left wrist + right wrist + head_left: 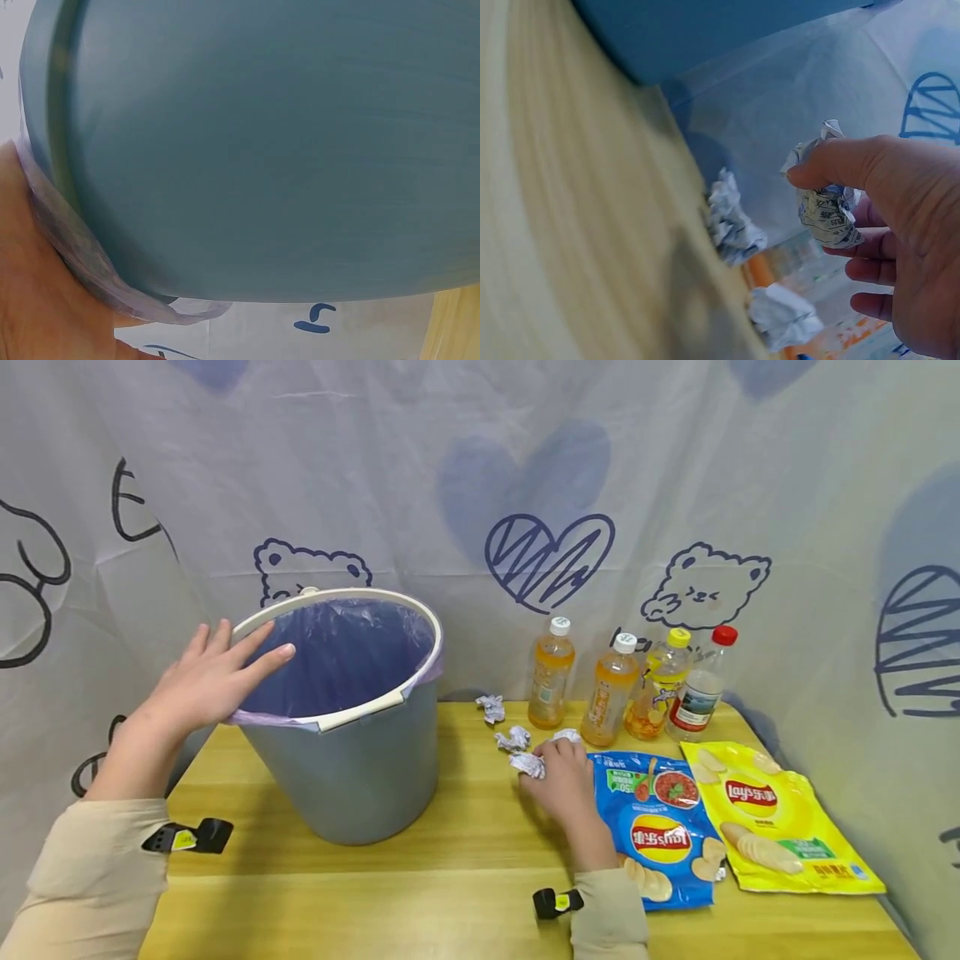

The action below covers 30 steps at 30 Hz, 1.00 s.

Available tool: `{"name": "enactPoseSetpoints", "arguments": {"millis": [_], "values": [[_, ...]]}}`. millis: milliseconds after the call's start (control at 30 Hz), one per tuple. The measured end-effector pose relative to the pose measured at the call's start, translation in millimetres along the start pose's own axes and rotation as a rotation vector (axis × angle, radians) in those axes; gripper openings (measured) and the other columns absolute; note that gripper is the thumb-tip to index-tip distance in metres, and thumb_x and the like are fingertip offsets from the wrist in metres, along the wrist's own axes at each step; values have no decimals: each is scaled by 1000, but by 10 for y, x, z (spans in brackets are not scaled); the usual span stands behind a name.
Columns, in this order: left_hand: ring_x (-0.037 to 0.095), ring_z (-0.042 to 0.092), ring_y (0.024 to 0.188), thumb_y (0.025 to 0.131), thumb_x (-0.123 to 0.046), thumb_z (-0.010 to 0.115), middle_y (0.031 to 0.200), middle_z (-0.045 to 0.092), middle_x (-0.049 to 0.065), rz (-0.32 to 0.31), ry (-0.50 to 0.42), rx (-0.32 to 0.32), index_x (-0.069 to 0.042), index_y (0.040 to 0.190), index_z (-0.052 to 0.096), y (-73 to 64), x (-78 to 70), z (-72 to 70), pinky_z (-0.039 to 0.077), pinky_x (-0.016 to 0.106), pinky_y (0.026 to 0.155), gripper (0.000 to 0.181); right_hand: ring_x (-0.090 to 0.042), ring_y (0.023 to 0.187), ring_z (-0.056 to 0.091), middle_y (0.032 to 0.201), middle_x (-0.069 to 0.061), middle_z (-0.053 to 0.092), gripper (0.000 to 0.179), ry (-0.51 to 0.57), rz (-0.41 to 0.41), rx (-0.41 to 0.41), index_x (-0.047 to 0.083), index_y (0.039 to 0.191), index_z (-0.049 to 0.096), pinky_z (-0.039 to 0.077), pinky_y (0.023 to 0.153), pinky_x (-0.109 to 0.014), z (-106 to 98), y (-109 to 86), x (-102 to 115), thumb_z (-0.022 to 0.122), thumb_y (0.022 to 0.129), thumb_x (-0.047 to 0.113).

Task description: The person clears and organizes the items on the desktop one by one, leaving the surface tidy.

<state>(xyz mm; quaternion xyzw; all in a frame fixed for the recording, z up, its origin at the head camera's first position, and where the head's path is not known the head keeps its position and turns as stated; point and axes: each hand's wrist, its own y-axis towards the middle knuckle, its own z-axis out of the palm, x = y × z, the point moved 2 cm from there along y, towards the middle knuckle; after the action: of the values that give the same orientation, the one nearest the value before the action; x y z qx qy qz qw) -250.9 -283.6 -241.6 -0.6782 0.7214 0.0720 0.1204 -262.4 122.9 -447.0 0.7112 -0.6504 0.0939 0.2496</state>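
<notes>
My left hand (206, 677) rests on the white rim of a grey waste bin (367, 768), fingers straight and spread, some reaching over the opening. The bin is lined with a thin purplish bag (322, 668), whose edge folds over the rim; in the left wrist view the bin's side (262, 150) fills most of the picture. My right hand (561, 777) pinches a crumpled paper ball (829, 214) between thumb and fingers, close over the table. Behind it lie more paper balls, one at the back (491, 708), one nearer (513, 739) and one beside the bottles (567, 736).
Several plastic drink bottles (611, 693) stand at the back of the wooden table (360, 902). To the right of my right hand lie a blue chip bag (660, 835) and a yellow chip bag (783, 827). A patterned cloth (420, 468) hangs behind the table.
</notes>
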Motion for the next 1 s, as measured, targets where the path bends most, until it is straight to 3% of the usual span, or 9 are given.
{"name": "enactPoseSetpoints", "arguments": {"millis": [200, 400, 667, 1000], "values": [[55, -24, 140, 93, -74, 17, 155, -22, 32, 4, 4, -9, -20, 158, -1, 10, 14, -5, -2, 81, 104, 86, -33, 120, 42, 118, -11, 57, 41, 1, -32, -27, 11, 116, 65, 36, 101, -52, -177, 41, 167, 74, 83, 34], [56, -23, 140, 94, -74, 16, 155, -21, 33, 2, 4, -3, -20, 158, -1, -5, 30, 16, -1, 80, 105, 85, -32, 119, 45, 118, -9, 57, 39, -41, -94, -53, 13, 113, 65, 40, 95, -49, -350, 151, 369, 76, 82, 33], [56, -23, 140, 94, -74, 17, 154, -21, 33, 5, -1, -12, -20, 158, 0, 6, 8, 27, -2, 80, 105, 86, -31, 120, 45, 121, -10, 59, 42, -110, -184, -89, 12, 114, 65, 41, 102, -51, -554, 292, 569, 77, 81, 35], [57, -22, 140, 94, -73, 16, 154, -20, 33, 7, 0, -8, -18, 158, 0, 3, 5, 23, -1, 81, 104, 86, -30, 119, 44, 119, -9, 59, 43, -142, -266, -121, 12, 117, 64, 41, 100, -49, -819, 405, 802, 76, 82, 34]]}}
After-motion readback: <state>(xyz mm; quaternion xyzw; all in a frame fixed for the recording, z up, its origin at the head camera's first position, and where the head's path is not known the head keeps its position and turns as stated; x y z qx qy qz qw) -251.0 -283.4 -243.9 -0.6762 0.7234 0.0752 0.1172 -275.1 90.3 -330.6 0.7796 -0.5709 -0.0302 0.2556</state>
